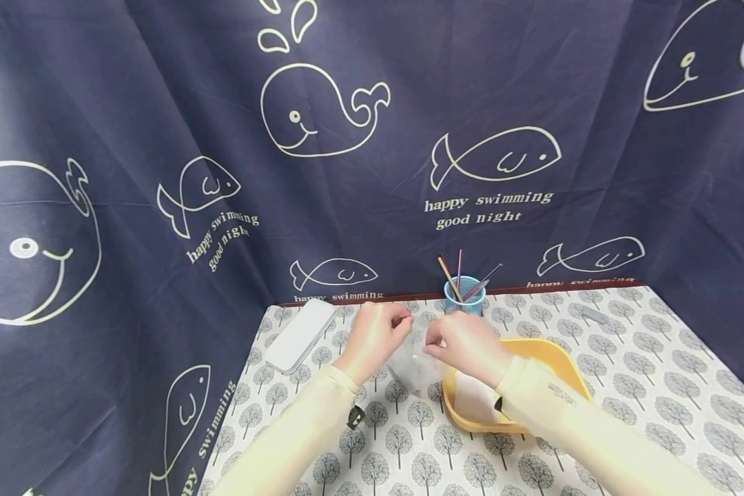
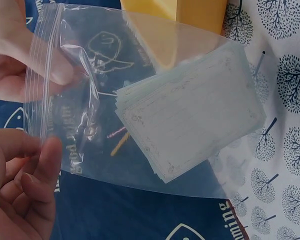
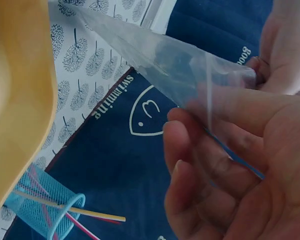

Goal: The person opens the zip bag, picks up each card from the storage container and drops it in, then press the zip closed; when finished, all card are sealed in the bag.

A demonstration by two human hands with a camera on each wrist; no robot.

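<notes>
1. Hanging from both hands over the counter (image 1: 409,451), beside the yellow basket (image 1: 572,365), the clear bag (image 2: 107,115) holds a card stack (image 2: 190,115).
2. Left hand (image 1: 372,337) and right hand (image 1: 468,344) each keep a pinched grip near the zip edge (image 2: 51,22), probably steadying the mouth while the cards weigh below.
3. Forearms (image 1: 291,434) reach forward, converging.

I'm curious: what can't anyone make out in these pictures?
- Number of cards, left wrist view: they overlap; their fine print is too faint to read through the zip bag.
- Base of the blue mesh cup, head view: behind the right hand.
- Part of the yellow tray, head view: under the right sleeve.
- Small grey object, head view: too small to identify.
</notes>
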